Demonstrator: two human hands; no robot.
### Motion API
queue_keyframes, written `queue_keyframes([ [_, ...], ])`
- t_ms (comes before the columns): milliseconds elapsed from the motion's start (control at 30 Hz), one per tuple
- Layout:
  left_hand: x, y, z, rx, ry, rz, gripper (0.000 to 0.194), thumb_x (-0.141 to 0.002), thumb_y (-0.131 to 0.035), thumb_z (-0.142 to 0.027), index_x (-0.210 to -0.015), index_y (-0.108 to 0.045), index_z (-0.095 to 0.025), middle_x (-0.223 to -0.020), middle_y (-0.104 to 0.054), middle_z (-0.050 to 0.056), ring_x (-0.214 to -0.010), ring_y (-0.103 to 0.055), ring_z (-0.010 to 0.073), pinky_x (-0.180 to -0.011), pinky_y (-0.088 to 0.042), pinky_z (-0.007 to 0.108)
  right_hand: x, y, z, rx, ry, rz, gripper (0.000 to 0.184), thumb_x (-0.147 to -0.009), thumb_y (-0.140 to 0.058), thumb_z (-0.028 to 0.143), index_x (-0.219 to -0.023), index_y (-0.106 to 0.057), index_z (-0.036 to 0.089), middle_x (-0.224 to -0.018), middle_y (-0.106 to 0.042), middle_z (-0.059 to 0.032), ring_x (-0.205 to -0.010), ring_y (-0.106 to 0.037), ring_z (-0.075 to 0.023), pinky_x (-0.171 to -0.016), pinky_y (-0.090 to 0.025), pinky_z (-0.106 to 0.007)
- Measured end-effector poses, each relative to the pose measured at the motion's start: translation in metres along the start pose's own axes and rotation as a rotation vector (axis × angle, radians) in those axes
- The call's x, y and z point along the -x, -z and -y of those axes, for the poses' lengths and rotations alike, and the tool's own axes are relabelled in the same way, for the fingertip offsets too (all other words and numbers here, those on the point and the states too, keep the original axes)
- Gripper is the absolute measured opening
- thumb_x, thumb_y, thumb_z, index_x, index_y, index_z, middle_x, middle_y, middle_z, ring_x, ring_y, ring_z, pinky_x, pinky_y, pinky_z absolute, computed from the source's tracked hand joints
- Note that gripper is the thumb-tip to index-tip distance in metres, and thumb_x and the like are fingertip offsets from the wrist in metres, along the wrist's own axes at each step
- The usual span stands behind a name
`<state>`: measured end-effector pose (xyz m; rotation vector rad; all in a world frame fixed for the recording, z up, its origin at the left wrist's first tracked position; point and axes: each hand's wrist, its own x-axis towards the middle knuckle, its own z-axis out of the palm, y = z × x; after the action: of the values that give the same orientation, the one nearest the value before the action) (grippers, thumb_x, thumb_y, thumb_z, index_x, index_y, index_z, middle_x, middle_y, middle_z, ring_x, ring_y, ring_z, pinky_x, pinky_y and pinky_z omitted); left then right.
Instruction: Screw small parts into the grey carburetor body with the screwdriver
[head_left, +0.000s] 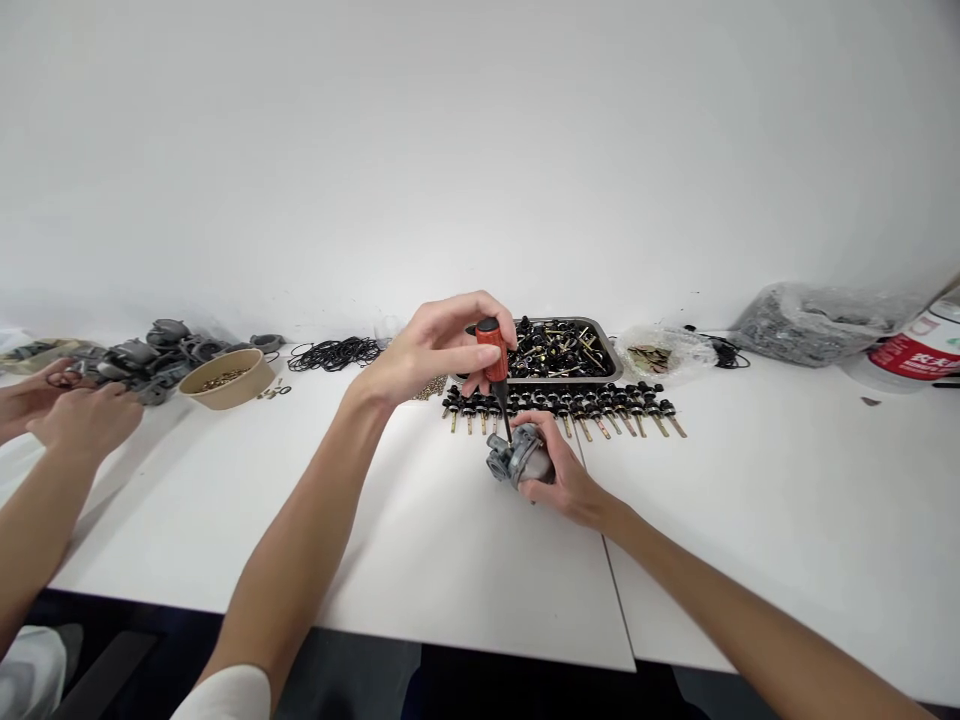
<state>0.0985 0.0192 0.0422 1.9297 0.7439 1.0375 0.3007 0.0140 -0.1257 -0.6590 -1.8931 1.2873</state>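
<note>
Left hand (431, 345) clamped on the red screwdriver (495, 372), tip down in the grey carburetor (517, 457) gripped by the right hand (566, 480), just before the metal tray (607, 350); fastening under way, a row of screws (562, 408) waiting

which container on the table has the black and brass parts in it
The metal tray behind the left hand; the tan bowl at left holds only small brass-coloured bits.

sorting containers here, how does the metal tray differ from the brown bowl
The metal tray is rectangular and silver; the brown bowl is round and tan. The tray is heaped with black and brass parts, while the bowl holds a shallow layer of small brass bits. The tray sits behind the screwdriver; the bowl is far left. Both rest on the white table.
</note>
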Motion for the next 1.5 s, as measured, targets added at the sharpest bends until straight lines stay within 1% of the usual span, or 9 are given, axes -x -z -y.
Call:
queue_keyframes([
  [167,-0.001,-0.001,0.006,-0.023,-0.012,-0.108,0.039,-0.07,-0.077,-0.034,-0.103,-0.065,-0.017,-0.072,-0.069,0.004,-0.044,-0.056,0.0076,-0.037,-0.044,0.018,0.0,0.0,0.001,-0.001,-0.016,0.012,0.065,-0.065,-0.059,0.007,-0.122,-0.036,0.027,-0.096,-0.048,-0.0021,-0.074,-0.045,-0.0134,-0.063,-0.043,-0.028],
  [300,0.0,0.001,-0.004,-0.02,0.019,-0.002,0.034,-0.076,-0.071,-0.035,-0.101,-0.064,-0.014,-0.09,-0.071,0.011,-0.056,-0.062,0.0103,-0.047,-0.053,0.022,0.001,0.0,0.001,-0.015,-0.015,0.015,0.063,-0.065,-0.058,0.007,-0.121,-0.037,0.027,-0.094,-0.046,-0.0012,-0.071,-0.043,-0.0124,-0.063,-0.042,-0.027],
  [433,-0.001,0.002,-0.004,-0.015,0.017,0.042,0.028,-0.077,-0.07,-0.038,-0.093,-0.062,-0.016,-0.081,-0.07,0.007,-0.06,-0.063,0.0106,-0.048,-0.051,0.02,0.0,0.001,0.001,-0.021,-0.004,0.019,0.063,-0.065,-0.058,0.007,-0.122,-0.037,0.026,-0.093,-0.047,-0.0011,-0.072,-0.044,-0.0125,-0.061,-0.042,-0.026],
  [533,-0.003,0.001,0.006,-0.068,0.002,-0.065,0.03,-0.072,-0.074,-0.039,-0.09,-0.064,-0.017,-0.065,-0.066,0.002,-0.049,-0.058,0.0085,-0.041,-0.045,0.018,0.0,0.0,0.001,-0.023,-0.01,0.022,0.064,-0.065,-0.058,0.007,-0.121,-0.036,0.026,-0.093,-0.047,-0.0011,-0.071,-0.044,-0.0124,-0.06,-0.042,-0.026],
  [633,-0.002,0.0,0.009,-0.074,-0.027,-0.148,0.039,-0.067,-0.079,-0.039,-0.097,-0.066,-0.017,-0.068,-0.069,0.004,-0.042,-0.055,0.0077,-0.035,-0.04,0.019,0.0,-0.001,0.001,-0.025,-0.016,0.012,0.064,-0.065,-0.059,0.006,-0.121,-0.037,0.026,-0.094,-0.048,-0.0014,-0.071,-0.044,-0.0122,-0.061,-0.042,-0.026],
  [900,0.001,0.001,-0.005,0.046,0.031,0.02,0.029,-0.073,-0.074,-0.036,-0.09,-0.063,-0.016,-0.085,-0.071,0.009,-0.061,-0.063,0.0104,-0.044,-0.047,0.018,0.0,0.0,0.004,-0.051,-0.024,0.025,0.064,-0.065,-0.057,0.006,-0.121,-0.035,0.028,-0.092,-0.045,0.0003,-0.071,-0.044,-0.0121,-0.062,-0.04,-0.027],
  [1167,-0.002,0.0,0.013,0.068,-0.033,-0.083,0.04,-0.069,-0.078,-0.032,-0.103,-0.063,-0.016,-0.081,-0.071,0.007,-0.051,-0.06,0.0094,-0.039,-0.045,0.019,-0.001,-0.002,0.002,-0.083,-0.023,0.029,0.063,-0.066,-0.057,0.006,-0.121,-0.036,0.027,-0.092,-0.045,0.0006,-0.068,-0.044,-0.0106,-0.06,-0.039,-0.026],
  [1333,-0.004,0.0,0.009,0.134,-0.044,-0.005,0.027,-0.076,-0.071,-0.035,-0.089,-0.06,-0.015,-0.081,-0.068,0.006,-0.062,-0.064,0.0113,-0.049,-0.053,0.02,0.0,-0.002,0.001,-0.086,-0.023,0.029,0.063,-0.065,-0.058,0.007,-0.121,-0.036,0.027,-0.092,-0.045,0.0007,-0.068,-0.043,-0.0102,-0.06,-0.038,-0.025],
  [1500,-0.004,-0.002,0.014,0.096,-0.065,-0.062,0.024,-0.07,-0.077,-0.027,-0.082,-0.06,-0.016,-0.077,-0.064,0.002,-0.055,-0.062,0.0093,-0.044,-0.05,0.018,-0.001,-0.003,0.001,-0.086,-0.021,0.023,0.063,-0.064,-0.056,0.006,-0.121,-0.036,0.027,-0.094,-0.045,0.0003,-0.069,-0.044,-0.0107,-0.06,-0.037,-0.026],
])
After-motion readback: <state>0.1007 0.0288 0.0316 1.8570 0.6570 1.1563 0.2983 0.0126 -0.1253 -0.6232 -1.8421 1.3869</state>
